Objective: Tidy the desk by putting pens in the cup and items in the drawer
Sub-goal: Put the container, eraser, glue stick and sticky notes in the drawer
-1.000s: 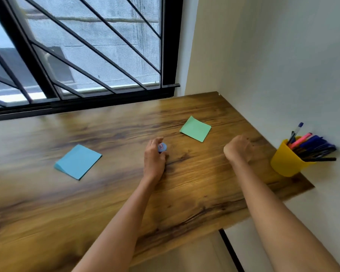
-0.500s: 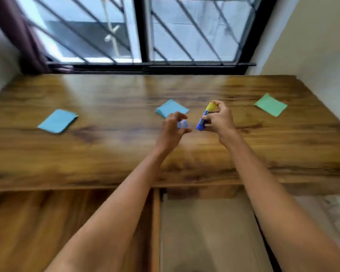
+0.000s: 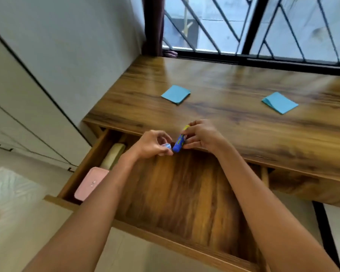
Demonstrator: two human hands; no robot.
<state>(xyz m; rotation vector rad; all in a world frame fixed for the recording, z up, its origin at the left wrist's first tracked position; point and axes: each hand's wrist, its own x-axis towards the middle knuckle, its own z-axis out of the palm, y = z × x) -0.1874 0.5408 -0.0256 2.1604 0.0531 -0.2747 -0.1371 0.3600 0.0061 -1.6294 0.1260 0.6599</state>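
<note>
My right hand grips a blue and yellow glue stick above the back of the open wooden drawer. My left hand pinches a small pale blue cap-like piece right beside the stick's blue end. Both hands hover over the drawer, close to the desk's front edge. Two blue sticky-note pads lie on the desk top, one to the left and one to the right. The pen cup is out of view.
Inside the drawer's left side lie a pink case and a cream pouch. The wooden desk runs under a barred window. White cabinets stand to the left, with a dark curtain at the window's corner.
My view has swung left and down, so the open drawer now shows. Both hands have moved from over the desk top to above the drawer, still holding the glue stick and the small piece.
</note>
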